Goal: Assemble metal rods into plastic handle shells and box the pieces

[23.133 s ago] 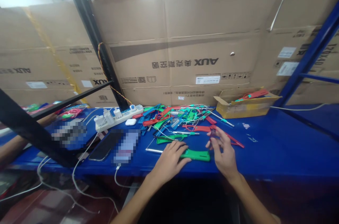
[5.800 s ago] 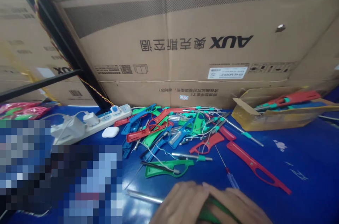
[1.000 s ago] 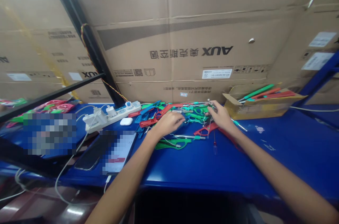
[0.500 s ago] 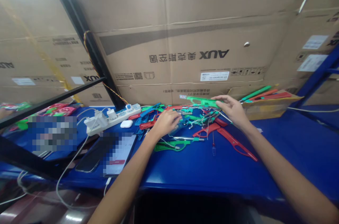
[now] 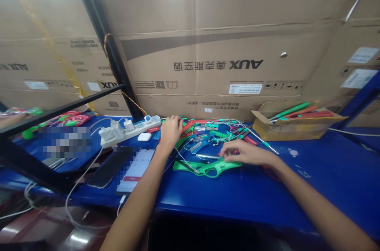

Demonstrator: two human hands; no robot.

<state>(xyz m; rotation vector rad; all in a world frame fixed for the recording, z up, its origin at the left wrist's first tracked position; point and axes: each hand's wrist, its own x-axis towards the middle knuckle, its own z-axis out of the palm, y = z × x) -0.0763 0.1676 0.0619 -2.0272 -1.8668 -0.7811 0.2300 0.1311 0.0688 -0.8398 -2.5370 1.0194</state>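
My left hand is at the left end of a pile of lighter parts, its fingers curled down among red and green shells. What they grip, if anything, is hidden. My right hand is low over the front of the pile, thumb and fingers closed at the upper edge of a green lighter shell with a loop-shaped trigger opening. Another green shell lies against its left side. Red pieces are partly covered by the right hand. Behind are blue shells, thin white wires and metal tubes.
A small cardboard box holding green, orange and red pieces stands at the back right. To the left are a power strip, a white earbud case and two phones, one lit. A large carton walls the back.
My right hand has come down from the back of the pile toward the front, bringing the raised green shell down to the table. My left hand has shifted left and back. The view has moved slightly.
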